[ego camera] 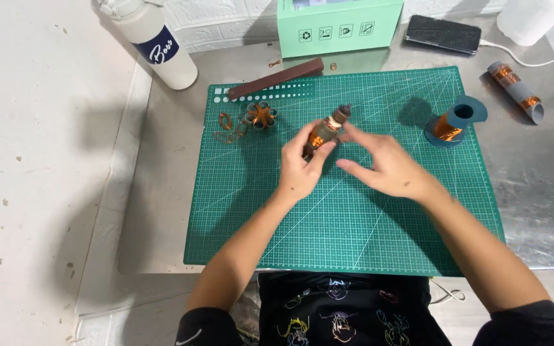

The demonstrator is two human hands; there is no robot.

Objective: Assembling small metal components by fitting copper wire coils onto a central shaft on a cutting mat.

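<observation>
Both forearms extend forward from the lower edge of the view and converge above the centre of the green cutting mat (354, 224).

Left hand (299, 170): raised slightly off the mat, fingers curled upward. Thumb and fingers clasp the lower end of a small cylindrical rotor wound with copper wire (327, 131). The rotor is tilted, its dark upper end pointing up and to the right.

Right hand (389, 168): palm down, wrist angled inward. The fingers are spread and loose, with nothing clasped; the fingertips reach toward the rotor's upper end. Contact at the tip cannot be confirmed.

Surrounding items:
- A flower-shaped ring of small tubes with a copper centre (261, 116) lies on the mat, up and left of the left hand.
- Loose loops of copper wire (229, 128) lie just beside it at the mat's edge.
- A dark spool of copper wire (453, 122) stands on the mat's upper right area, well apart from the right hand.
- A grey tube with copper windings (515, 90) lies on the metal table (546, 192) beyond the mat.
- A brown bar (277, 78) rests at the mat's top edge.
</observation>
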